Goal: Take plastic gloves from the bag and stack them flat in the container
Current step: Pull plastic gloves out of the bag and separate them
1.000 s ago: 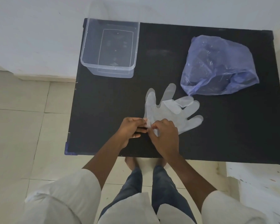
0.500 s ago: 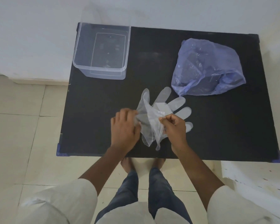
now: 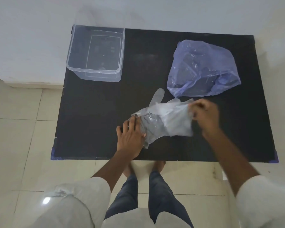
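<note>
Clear plastic gloves (image 3: 164, 120) lie bunched in the middle of the black table (image 3: 92, 116), one glove finger sticking up toward the far side. My left hand (image 3: 130, 137) presses flat on the gloves' left end. My right hand (image 3: 204, 114) pinches the right edge of a glove and holds it lifted and stretched to the right. The blue plastic bag (image 3: 202, 69) lies crumpled at the far right, its mouth facing me. The clear container (image 3: 95, 53) stands at the far left corner; nothing shows inside it.
A white wall runs behind the table. Pale floor tiles surround the table on the left and in front. My legs and feet stand just under the table's near edge.
My right hand has pulled one glove away to the right, stretching it out. My left hand has moved down flat onto the gloves' left end.
</note>
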